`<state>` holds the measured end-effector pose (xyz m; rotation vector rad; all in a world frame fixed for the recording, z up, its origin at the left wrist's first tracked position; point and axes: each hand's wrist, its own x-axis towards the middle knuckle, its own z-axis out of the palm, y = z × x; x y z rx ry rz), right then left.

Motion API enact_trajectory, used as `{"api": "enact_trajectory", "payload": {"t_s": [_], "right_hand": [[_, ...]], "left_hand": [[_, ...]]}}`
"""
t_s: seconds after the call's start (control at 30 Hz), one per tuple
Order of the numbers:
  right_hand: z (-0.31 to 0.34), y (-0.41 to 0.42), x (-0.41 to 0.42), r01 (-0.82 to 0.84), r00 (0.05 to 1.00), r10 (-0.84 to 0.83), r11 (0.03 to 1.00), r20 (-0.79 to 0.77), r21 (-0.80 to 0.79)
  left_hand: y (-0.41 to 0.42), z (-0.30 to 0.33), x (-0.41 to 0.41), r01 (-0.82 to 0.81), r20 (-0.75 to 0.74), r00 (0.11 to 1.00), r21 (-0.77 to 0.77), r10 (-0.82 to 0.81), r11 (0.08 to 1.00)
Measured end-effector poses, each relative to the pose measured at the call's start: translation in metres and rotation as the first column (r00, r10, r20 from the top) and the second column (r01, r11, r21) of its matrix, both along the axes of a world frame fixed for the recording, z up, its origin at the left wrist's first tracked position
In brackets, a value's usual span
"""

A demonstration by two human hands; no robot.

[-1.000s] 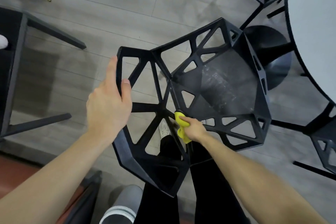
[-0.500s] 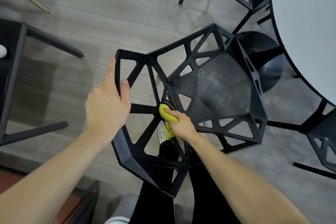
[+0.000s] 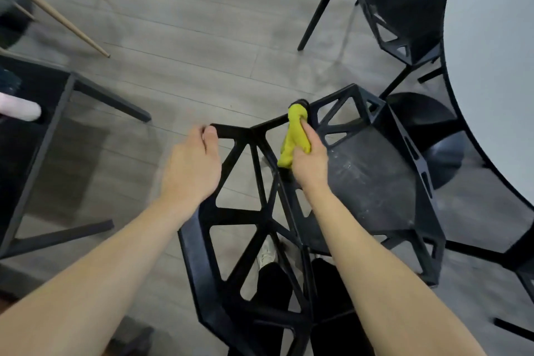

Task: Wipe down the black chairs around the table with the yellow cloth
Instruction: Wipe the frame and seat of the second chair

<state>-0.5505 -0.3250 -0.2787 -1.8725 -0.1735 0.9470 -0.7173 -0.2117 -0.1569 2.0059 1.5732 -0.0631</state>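
A black lattice chair [image 3: 375, 182] stands right below me, its dusty seat facing the table. My left hand [image 3: 190, 170] grips the top left corner of its backrest. My right hand [image 3: 309, 162] holds the bunched yellow cloth [image 3: 293, 136] and presses its upper end against a bar at the top of the backrest, near the chair's upper corner. My legs and a white shoe show through the lattice.
A round white table [image 3: 491, 66] with a black pedestal base [image 3: 427, 136] fills the right side. A second black chair [image 3: 396, 9] stands at the top right, part of another [image 3: 526, 274] at the right edge. A dark stool frame [image 3: 57, 124] is on the left.
My right hand has slid the yellow cloth up the backrest bar, from the seat joint to the top edge. My view has shifted, so the chair sits lower in frame. The left hand keeps its grip.
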Motion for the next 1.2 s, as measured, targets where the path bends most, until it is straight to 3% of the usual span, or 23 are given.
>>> {"api": "enact_trajectory", "payload": {"t_s": [0.13, 0.27, 0.4, 0.5, 0.63, 0.7, 0.77, 0.83, 0.93, 1.03, 1.13, 1.2], "right_hand": [[-0.012, 0.037, -0.031, -0.39, 0.914, 0.356, 0.902, 0.194, 0.183], [-0.024, 0.034, -0.034, -0.4, 0.894, 0.359, 0.909, 0.267, 0.118], [-0.009, 0.029, -0.041, -0.311, 0.944, 0.294, 0.945, 0.149, 0.101], [-0.03, -0.003, -0.06, -0.267, 0.963, 0.267, 0.963, 0.017, -0.031], [-0.048, -0.008, -0.045, -0.582, 0.813, 0.562, 0.784, -0.153, -0.214], [-0.048, 0.019, -0.04, -0.515, 0.856, 0.492, 0.835, -0.158, -0.195], [-0.037, 0.024, -0.04, -0.308, 0.947, 0.274, 0.924, -0.167, -0.226], [-0.029, -0.001, -0.042, -0.167, 0.976, 0.115, 0.94, -0.187, -0.296], [-0.022, -0.047, -0.043, -0.045, 0.995, 0.012, 0.944, -0.102, -0.327], [-0.029, -0.026, -0.039, -0.038, 0.999, 0.044, 0.986, 0.032, -0.164], [-0.039, 0.007, -0.047, -0.211, 0.952, 0.215, 0.977, 0.216, -0.045], [-0.069, -0.003, -0.047, -0.344, 0.889, 0.366, 0.93, 0.277, -0.125]], "left_hand": [[0.008, -0.011, -0.003, -0.01, -0.031, 0.999, -0.021, 0.01, 1.0], [0.006, -0.008, 0.001, -0.038, -0.021, 0.999, -0.022, 0.037, 0.999], [0.0, 0.003, 0.004, -0.061, -0.017, 0.998, -0.058, 0.06, 0.996], [0.001, 0.002, 0.003, -0.074, -0.02, 0.997, -0.082, 0.073, 0.994], [0.004, 0.0, 0.002, -0.107, -0.009, 0.994, -0.116, 0.106, 0.987], [0.006, -0.001, 0.002, -0.126, -0.001, 0.992, -0.136, 0.127, 0.983], [0.004, -0.001, 0.002, -0.13, -0.008, 0.992, -0.137, 0.13, 0.982], [0.003, -0.001, 0.003, -0.129, -0.019, 0.992, -0.14, 0.128, 0.982], [0.003, -0.002, 0.001, -0.13, -0.039, 0.991, -0.14, 0.125, 0.982], [0.004, -0.005, 0.0, -0.127, -0.034, 0.992, -0.142, 0.123, 0.982], [0.003, -0.003, 0.002, -0.114, -0.027, 0.993, -0.13, 0.112, 0.985], [0.003, -0.006, 0.0, -0.119, -0.033, 0.993, -0.122, 0.116, 0.985]]}}
